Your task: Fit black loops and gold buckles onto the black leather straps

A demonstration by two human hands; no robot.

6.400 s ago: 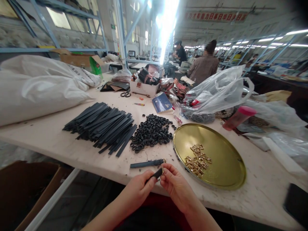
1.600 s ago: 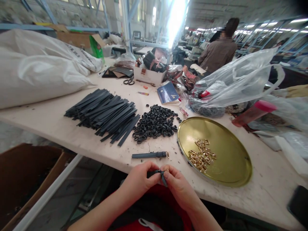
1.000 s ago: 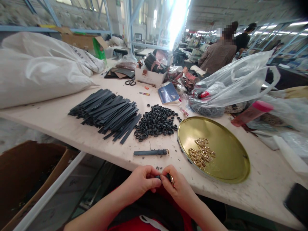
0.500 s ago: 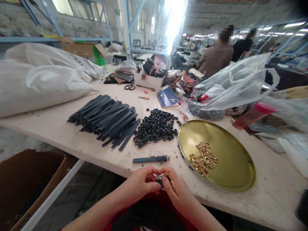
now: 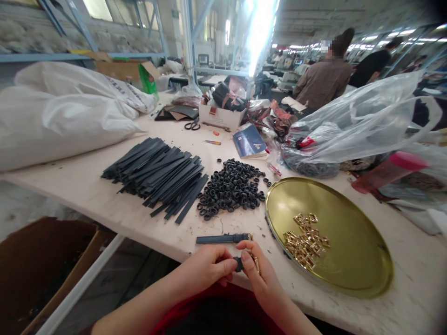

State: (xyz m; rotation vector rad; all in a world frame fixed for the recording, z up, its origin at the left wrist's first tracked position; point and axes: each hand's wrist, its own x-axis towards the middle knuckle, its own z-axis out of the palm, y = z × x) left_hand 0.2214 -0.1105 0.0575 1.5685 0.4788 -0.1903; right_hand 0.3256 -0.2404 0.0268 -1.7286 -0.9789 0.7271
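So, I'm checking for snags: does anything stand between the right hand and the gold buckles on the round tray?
Only the raised rim of the round tray comes between the right hand and the gold buckles; nothing else visible blocks the way. That hand is holding a dark strap piece.

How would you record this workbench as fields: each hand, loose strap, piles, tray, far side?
Left hand: pinching a small dark piece
Right hand: holding the same piece, with a gold buckle
Loose strap: dark, lying flat just beyond the hands
Piles: flat dark strips; small dark loops to their right
Tray: round, gold, bearing loose gold buckles
Far side: white box, blue booklet
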